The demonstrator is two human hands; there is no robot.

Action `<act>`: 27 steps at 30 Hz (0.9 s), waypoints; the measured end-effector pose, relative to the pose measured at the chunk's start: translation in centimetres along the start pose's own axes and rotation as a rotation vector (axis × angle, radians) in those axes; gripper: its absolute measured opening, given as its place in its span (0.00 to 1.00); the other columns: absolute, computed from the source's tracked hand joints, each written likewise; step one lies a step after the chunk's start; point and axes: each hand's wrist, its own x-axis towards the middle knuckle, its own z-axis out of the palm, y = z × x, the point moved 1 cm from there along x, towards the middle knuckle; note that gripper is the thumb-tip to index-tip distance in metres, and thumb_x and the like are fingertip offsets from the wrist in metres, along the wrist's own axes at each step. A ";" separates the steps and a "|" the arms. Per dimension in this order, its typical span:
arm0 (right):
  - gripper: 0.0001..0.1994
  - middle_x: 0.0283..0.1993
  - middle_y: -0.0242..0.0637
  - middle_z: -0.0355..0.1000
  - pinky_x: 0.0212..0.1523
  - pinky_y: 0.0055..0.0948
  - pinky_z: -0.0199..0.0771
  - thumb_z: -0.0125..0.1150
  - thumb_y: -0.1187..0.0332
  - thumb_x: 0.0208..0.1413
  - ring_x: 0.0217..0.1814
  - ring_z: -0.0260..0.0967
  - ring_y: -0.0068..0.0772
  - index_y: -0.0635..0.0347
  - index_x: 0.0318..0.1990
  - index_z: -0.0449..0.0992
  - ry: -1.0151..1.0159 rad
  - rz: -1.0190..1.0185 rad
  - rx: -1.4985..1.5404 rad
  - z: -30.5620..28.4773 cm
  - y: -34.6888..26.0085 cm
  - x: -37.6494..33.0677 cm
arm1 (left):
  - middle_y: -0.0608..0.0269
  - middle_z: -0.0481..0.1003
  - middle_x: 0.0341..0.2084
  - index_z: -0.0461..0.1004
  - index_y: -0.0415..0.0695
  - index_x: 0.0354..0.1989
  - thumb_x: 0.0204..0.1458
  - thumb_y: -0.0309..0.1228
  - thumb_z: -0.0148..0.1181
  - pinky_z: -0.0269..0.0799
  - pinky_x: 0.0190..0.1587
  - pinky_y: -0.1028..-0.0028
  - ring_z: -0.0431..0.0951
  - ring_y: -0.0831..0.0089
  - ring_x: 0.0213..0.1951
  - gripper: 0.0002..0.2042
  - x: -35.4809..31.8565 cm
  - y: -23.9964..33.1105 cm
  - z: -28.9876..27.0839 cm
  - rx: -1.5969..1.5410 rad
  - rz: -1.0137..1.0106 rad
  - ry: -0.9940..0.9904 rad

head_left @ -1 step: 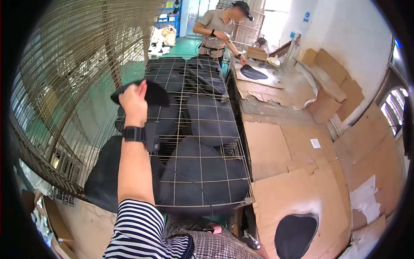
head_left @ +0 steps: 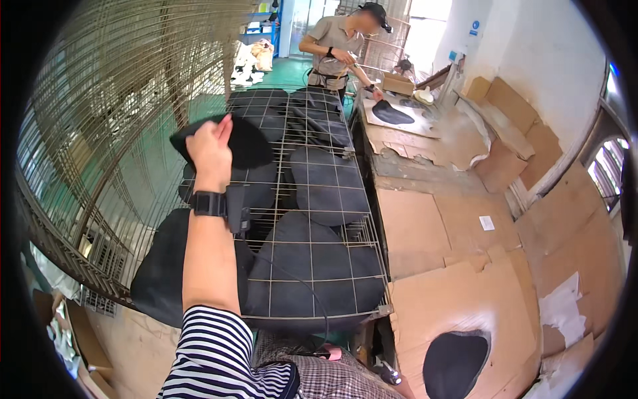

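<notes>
My left hand [head_left: 211, 151] is closed on the edge of a black rounded sheet piece [head_left: 249, 145], with the fingertips pinched together. The piece hangs above the far left part of a wire rack [head_left: 319, 312]. Similar black pieces lie on and under the rack's grid, among them a wide near piece [head_left: 312, 266], a rounded middle piece [head_left: 329, 183] and a near-left piece [head_left: 163, 266]. My right hand is out of view. At the lower right another black rounded piece [head_left: 455, 364] lies flat on cardboard, with a pale sprayed-looking haze around it.
A worktable covered with cardboard [head_left: 415, 226] runs along the right. At its far end a co-worker [head_left: 335, 46] touches a black piece [head_left: 392, 113]. Tall stacked wire racks [head_left: 126, 86] stand at the left. A metal tool [head_left: 389, 374] shows beside my apron.
My left hand has shifted slightly right with the black piece, which now shows a broader face. The co-worker has hardly moved.
</notes>
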 end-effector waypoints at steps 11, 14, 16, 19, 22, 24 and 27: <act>0.23 0.46 0.36 0.72 0.46 0.27 0.69 0.65 0.69 0.48 0.46 0.69 0.27 0.61 0.53 0.70 -0.052 -0.028 0.010 1.3 -3.8 1.8 | 0.40 0.64 0.38 0.59 0.26 0.33 0.47 0.12 0.38 0.72 0.53 0.54 0.73 0.47 0.44 0.05 7.9 -2.3 2.1 -0.613 -0.356 0.250; 0.23 0.47 0.36 0.72 0.46 0.26 0.69 0.64 0.70 0.48 0.46 0.69 0.27 0.60 0.54 0.69 -0.054 -0.025 0.009 1.4 -4.1 1.8 | 0.38 0.66 0.39 0.60 0.23 0.34 0.47 0.12 0.38 0.73 0.52 0.55 0.74 0.46 0.43 0.07 10.5 -0.8 2.7 -0.557 -0.191 0.198; 0.23 0.48 0.36 0.71 0.47 0.26 0.69 0.64 0.70 0.49 0.47 0.68 0.27 0.60 0.54 0.69 -0.044 -0.011 0.010 1.3 -4.3 1.6 | 0.39 0.67 0.38 0.60 0.23 0.35 0.47 0.12 0.39 0.75 0.50 0.57 0.75 0.49 0.40 0.07 10.1 1.1 3.9 -0.509 -0.140 0.302; 0.23 0.49 0.36 0.71 0.47 0.26 0.68 0.63 0.70 0.50 0.47 0.68 0.27 0.60 0.55 0.68 -0.019 0.017 0.016 1.2 -4.4 0.9 | 0.50 0.69 0.34 0.59 0.33 0.41 0.45 0.12 0.43 0.78 0.41 0.63 0.76 0.59 0.34 0.13 5.9 -0.7 2.8 -0.441 -0.100 0.421; 0.23 0.50 0.36 0.71 0.47 0.26 0.68 0.62 0.70 0.50 0.48 0.68 0.27 0.60 0.55 0.68 -0.009 0.034 0.024 1.1 -4.3 0.5 | 0.55 0.69 0.34 0.57 0.43 0.52 0.45 0.15 0.47 0.76 0.32 0.75 0.76 0.66 0.30 0.23 -0.4 -5.1 -0.5 -0.186 -0.171 0.565; 0.23 0.51 0.36 0.70 0.47 0.26 0.68 0.62 0.70 0.51 0.49 0.68 0.27 0.60 0.56 0.68 -0.024 0.025 0.022 0.9 -4.5 0.8 | 0.56 0.72 0.33 0.61 0.44 0.50 0.50 0.21 0.48 0.77 0.31 0.77 0.77 0.67 0.28 0.18 -4.4 -7.9 -4.1 -0.124 -0.290 0.742; 0.22 0.52 0.36 0.70 0.47 0.26 0.68 0.61 0.71 0.52 0.49 0.67 0.28 0.60 0.56 0.67 -0.014 0.026 0.031 0.6 -4.3 0.0 | 0.55 0.73 0.39 0.60 0.44 0.53 0.55 0.30 0.45 0.77 0.37 0.77 0.78 0.66 0.28 0.16 -7.7 -13.9 -10.6 -0.667 -0.512 0.897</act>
